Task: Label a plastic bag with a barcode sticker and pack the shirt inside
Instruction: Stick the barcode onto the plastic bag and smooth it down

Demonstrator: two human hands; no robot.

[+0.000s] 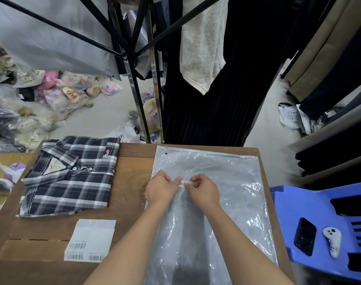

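The left hand point(162, 189) and right hand point(204, 190) meet over the middle of the plastic bag point(226, 202), fingers curled, each pinching or pressing one end of a small barcode sticker point(184, 183) that lies against the bag's upper face. The left thumb and forefinger close on the sticker's left end, and the right fingertips close on its right end. Whether the sticker is fully stuck down cannot be told.

The tabletop point(130, 182) is brown wood. The plastic bag covers its right half, lying flat, running from near the far edge down to the near edge, with its zip strip along the far side. It is clear and crinkled, with nothing inside it.

The shirt point(70, 175), a dark plaid with white stripes, lies folded at the far left corner of the tabletop, collar facing left, well apart from the bag.

A white sheet of stickers point(91, 239) rests near the near left edge, barcodes showing along its lower rim.

Beside the tabletop's right edge stands a blue chair point(298, 206) carrying a phone point(305, 236) and a small white controller point(332, 241).
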